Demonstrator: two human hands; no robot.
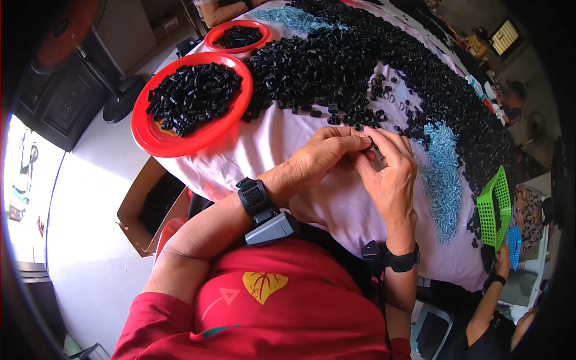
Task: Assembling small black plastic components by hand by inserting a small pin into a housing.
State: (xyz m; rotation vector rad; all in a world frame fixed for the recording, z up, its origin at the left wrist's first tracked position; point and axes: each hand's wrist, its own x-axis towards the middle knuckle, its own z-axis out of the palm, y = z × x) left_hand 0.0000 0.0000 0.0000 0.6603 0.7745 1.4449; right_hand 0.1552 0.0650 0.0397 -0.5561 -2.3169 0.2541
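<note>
My left hand (329,151) and my right hand (393,171) meet at the near edge of the black heap, fingertips pinched together. A small dark piece (371,144) shows between them, mostly hidden by the fingers. Just beyond lie many short black tube-like plastic pieces (312,69), heaped on a pale pink cloth (276,135). Right of my right hand is a pile of small shiny bluish-silver metal pieces (443,186), perhaps screws. Several thin loose rings (392,98) lie in a gap in the black heap.
A large red plate (141,129) of black pieces stands at left, with a smaller red plate (264,31) behind. Right are a green basket (489,216) and a co-worker's hand (503,259). Another person's arm (225,13) is across the table. A cardboard box (129,207) and fan (117,99) stand left.
</note>
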